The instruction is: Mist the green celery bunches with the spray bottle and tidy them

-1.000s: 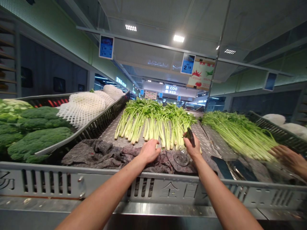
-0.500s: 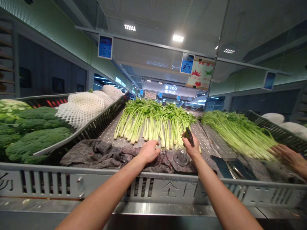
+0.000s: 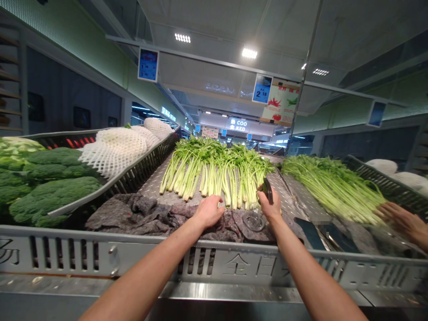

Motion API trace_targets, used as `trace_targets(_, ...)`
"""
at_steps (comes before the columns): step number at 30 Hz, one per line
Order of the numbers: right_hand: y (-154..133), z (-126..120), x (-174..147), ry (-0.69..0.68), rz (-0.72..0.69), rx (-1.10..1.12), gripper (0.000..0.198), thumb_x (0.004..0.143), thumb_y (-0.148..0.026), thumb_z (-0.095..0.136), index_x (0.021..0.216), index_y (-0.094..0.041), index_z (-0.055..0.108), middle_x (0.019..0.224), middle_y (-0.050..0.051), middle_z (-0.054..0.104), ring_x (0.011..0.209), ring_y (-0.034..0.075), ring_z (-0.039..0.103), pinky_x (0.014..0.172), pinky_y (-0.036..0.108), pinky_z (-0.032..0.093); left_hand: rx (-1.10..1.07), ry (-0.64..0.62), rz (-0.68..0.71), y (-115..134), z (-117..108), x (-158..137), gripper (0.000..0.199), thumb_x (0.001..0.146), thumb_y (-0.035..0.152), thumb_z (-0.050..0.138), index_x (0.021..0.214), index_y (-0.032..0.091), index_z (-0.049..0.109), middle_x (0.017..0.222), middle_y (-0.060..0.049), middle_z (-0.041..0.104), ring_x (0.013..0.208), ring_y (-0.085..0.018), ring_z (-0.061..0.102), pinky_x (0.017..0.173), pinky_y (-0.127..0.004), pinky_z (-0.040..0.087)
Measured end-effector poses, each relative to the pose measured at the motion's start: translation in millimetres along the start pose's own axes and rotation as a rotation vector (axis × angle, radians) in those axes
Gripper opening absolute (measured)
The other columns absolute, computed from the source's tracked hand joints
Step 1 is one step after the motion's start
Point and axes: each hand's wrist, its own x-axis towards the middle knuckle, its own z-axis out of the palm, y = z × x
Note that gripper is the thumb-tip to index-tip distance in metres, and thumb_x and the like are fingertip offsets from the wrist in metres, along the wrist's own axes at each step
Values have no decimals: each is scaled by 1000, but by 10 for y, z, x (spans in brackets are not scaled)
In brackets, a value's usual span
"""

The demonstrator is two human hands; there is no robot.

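Celery lies in a spread row on the metal sheet, leaves away from me and cut ends toward me. My left hand is low over the crumpled grey cloth, beside the celery's cut ends. Its thumb and forefinger are apart, with nothing visible between them; the other fingers are mostly hidden. In my right hand is a clear spray bottle with a black trigger head, tilted so its round base faces me. It is by the rightmost celery stalks, above the cloth.
Broccoli and radish-like vegetables in white foam nets fill a crate at the left. A mirror at the right reflects the celery and a hand. A dark flat object lies near the grey front rail.
My right hand and the spray bottle's black head have shifted slightly right. My left hand stays in nearly the same place, and the celery has not visibly moved.
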Motion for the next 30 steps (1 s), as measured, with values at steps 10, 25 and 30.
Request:
trace_targets(10,19,1,-3,-84,-55,42,24,63,-31,48,80,-18,59,70,1,59,62,15,52,61,26,40,3,-3,-12,17,-17,-9,30,72,28,42,97,18,54,103,-7,59,95,-20,54,83,-31,40)
trace_targets(25,2,-9,-1,-30,-44,42,24,62,-30,48,80,-18,58,77,2,60,71,17,54,68,28,40,14,-8,-3,10,-9,-10,30,73,28,41,97,18,54,103,-7,59,95,-20,54,83,-31,40)
trace_targets(30,5,0,-3,-73,-81,70,25,63,-30,48,82,-18,58,79,2,61,70,16,55,67,27,40,16,-4,-7,-3,6,-8,30,73,28,41,98,19,54,104,-6,59,96,-20,53,83,-30,39)
